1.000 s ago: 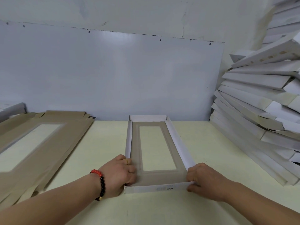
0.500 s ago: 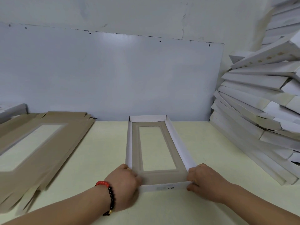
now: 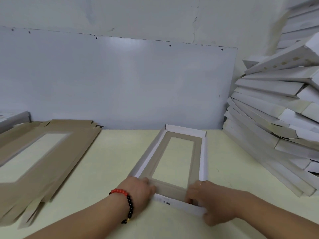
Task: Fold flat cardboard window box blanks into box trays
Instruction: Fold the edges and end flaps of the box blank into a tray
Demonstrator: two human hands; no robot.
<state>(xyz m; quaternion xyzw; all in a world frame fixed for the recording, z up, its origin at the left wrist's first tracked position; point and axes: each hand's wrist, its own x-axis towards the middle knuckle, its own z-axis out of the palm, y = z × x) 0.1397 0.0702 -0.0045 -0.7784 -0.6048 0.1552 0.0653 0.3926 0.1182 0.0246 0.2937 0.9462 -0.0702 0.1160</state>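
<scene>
Broadly, a pale yellow table (image 3: 107, 169) fills the lower frame under a grey wall panel (image 3: 120, 80). At far right leans a tall stack of finished white trays (image 3: 276, 121); at lower left lies a pile of flat brown blanks (image 3: 39, 161). Just right of centre, low down, sits the window box tray (image 3: 172, 163) now being folded, all four walls raised. The left hand (image 3: 138, 190), a beaded bracelet (image 3: 126, 202) on its wrist, grips the near left corner; the right hand (image 3: 212, 202) grips the near right corner, fingers curled over the near wall. Light, thin and springy, the card likely creases easily; holding it at the folded corners, not the window frame, seems safest.
</scene>
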